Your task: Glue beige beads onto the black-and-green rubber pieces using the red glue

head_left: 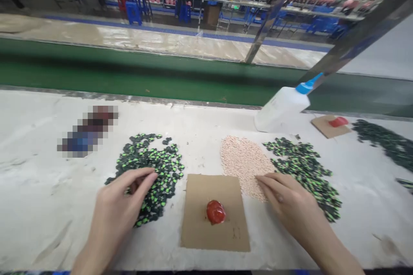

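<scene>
My left hand [121, 200] is over the left pile of small black-and-green pieces [164, 161]. Its thumb and index finger are pinched together; whatever lies between the tips is too small to make out. At the lower right edge of a spread of tiny pale pink pieces [243, 159], my right hand [287, 195] also pinches, and its fingertips hide anything they hold. Between both hands lies a square of brown cardboard [196, 232], with a glossy red blob [216, 212] in its middle. A second black-and-green pile [301, 165] lies just beyond my right hand.
A white squeeze bottle [280, 109] with a blue nozzle stands at the back right. Farther right are another cardboard piece [324, 126] with red on it and a dark pile [387, 142]. A green-sided ledge [145, 73] and slanted metal posts [274, 13] border the white table.
</scene>
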Available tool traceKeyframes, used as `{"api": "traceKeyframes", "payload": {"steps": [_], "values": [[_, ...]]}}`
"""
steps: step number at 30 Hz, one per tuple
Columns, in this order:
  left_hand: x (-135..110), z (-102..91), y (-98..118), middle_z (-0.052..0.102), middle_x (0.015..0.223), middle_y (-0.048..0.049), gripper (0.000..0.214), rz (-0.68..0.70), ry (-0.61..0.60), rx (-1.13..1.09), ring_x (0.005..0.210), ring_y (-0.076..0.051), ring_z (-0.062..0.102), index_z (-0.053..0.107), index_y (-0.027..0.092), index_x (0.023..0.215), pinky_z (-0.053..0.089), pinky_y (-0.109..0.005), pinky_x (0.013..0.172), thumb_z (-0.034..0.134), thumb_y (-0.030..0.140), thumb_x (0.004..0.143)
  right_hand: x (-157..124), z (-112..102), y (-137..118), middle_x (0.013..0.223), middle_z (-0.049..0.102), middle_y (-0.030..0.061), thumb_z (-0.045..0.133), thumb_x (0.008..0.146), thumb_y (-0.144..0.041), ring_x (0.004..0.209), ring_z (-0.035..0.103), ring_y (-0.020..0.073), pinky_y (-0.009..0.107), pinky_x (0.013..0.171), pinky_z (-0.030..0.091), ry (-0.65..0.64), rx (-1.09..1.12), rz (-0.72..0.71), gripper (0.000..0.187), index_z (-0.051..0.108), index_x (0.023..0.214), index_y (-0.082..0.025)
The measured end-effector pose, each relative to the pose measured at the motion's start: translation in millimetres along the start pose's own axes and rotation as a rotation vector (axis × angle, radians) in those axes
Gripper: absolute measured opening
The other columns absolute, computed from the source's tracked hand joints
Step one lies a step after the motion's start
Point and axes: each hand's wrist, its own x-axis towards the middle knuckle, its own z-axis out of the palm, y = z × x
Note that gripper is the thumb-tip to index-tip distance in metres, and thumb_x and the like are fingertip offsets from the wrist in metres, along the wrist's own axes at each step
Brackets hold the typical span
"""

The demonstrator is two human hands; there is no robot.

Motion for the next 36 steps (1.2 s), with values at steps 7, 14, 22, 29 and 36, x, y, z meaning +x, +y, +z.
{"api": "traceKeyframes", "payload": {"steps": [7, 14, 22, 29, 36], "values": [[4.8, -5.3, 11.2, 0.083, 0.072, -0.0052, 0.027, -0.15, -0.075, -0.085, 0.062, -0.023, 0.073, 0.082, 0.021, 0.082, 0.056, -0.03, 0.055, 0.068, 0.044, 0.083, 0.6, 11.3, 5.9, 0.076, 0.08, 0.008, 0.037, 0.106, -0.035, 0.066, 0.076, 0.0284, 0.042, 0.056, 0.056, 0.095, -0.065, -0.065, 0.044, 0.073, 0.082, -0.024], [7.5, -6.4, 6.8, 0.084, 0.075, -0.0064, 0.03, -0.219, -0.091, -0.172, 0.068, -0.024, 0.076, 0.082, 0.021, 0.084, 0.059, -0.032, 0.061, 0.072, 0.048, 0.08, 8.2, 6.9, 5.5, 0.078, 0.082, 0.0083, 0.042, 0.106, -0.041, 0.065, 0.077, 0.0275, 0.039, 0.052, 0.057, 0.068, -0.042, -0.058, 0.043, 0.075, 0.085, -0.022], [5.1, -4.6, 9.4, 0.08, 0.073, -0.0034, 0.029, -0.257, -0.03, -0.177, 0.063, -0.021, 0.068, 0.08, 0.023, 0.081, 0.054, -0.028, 0.057, 0.075, 0.051, 0.072, 12.3, 8.5, -0.3, 0.082, 0.084, 0.009, 0.057, 0.09, -0.028, 0.074, 0.079, 0.0281, 0.039, 0.066, 0.061, 0.043, 0.241, 0.221, 0.026, 0.08, 0.078, -0.025], [-14.1, -9.3, 28.9, 0.069, 0.054, 0.0052, 0.018, -0.31, -0.094, -0.29, 0.049, -0.016, 0.066, 0.077, 0.027, 0.076, 0.056, -0.021, 0.049, 0.077, 0.044, 0.077, 15.7, -15.2, -3.9, 0.082, 0.085, 0.0087, 0.076, 0.082, -0.032, 0.072, 0.08, 0.0273, 0.04, 0.068, 0.065, 0.07, 0.571, 0.581, 0.01, 0.082, 0.08, -0.025], [-62.8, 41.2, 72.6, 0.079, 0.075, 0.0071, 0.021, 0.17, -0.271, -0.529, 0.054, -0.01, 0.071, 0.077, 0.029, 0.094, 0.06, -0.016, 0.061, 0.068, 0.011, 0.091, 9.1, -35.7, -57.3, 0.063, 0.073, 0.0006, 0.089, 0.067, -0.068, 0.05, 0.066, 0.0137, 0.026, 0.05, 0.06, 0.038, 1.167, 0.863, 0.045, 0.076, 0.073, -0.025]]}}
